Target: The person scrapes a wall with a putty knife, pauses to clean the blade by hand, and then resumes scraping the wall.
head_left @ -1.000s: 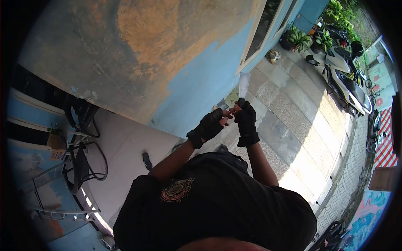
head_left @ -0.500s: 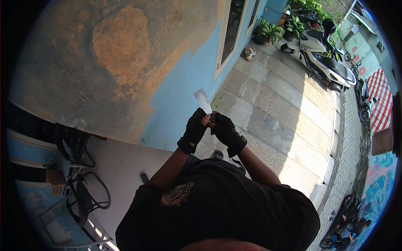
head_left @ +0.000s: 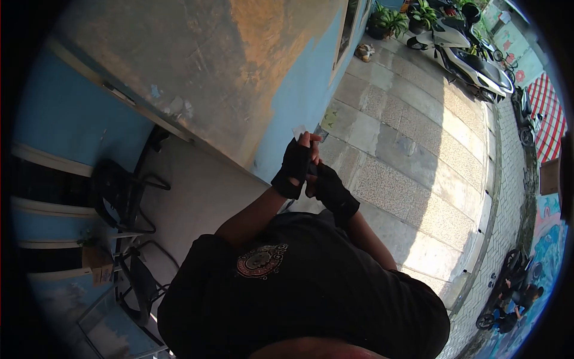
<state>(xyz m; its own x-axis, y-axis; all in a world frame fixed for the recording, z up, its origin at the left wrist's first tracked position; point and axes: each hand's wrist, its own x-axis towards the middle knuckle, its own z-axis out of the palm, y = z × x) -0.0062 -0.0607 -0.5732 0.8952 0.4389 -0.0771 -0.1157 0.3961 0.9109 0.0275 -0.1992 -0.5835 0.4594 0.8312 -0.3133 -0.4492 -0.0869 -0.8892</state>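
Note:
Both hands, in black fingerless gloves, meet in front of my chest. My left hand (head_left: 297,160) has its fingers bent over the flat pale blade of what looks like a putty knife (head_left: 298,130), so most of the blade is hidden. Just below, my right hand (head_left: 330,188) is closed around the dark lower part of the tool, thumb and fingers pressed together against the left palm. Beyond the hands stands a light-blue wall (head_left: 293,105) with large grey and ochre patches.
Paving slabs (head_left: 382,143) stretch to the right, partly sunlit. Parked scooters (head_left: 472,63) and potted plants (head_left: 388,23) stand at the far end, with a cat (head_left: 364,52) by the wall. Black chairs (head_left: 122,194) are at left. A person (head_left: 523,299) is at lower right.
My left fingers have moved up over the pale blade, which showed almost whole before. The view has turned, bringing more of the chairs and the wall's lower edge into sight.

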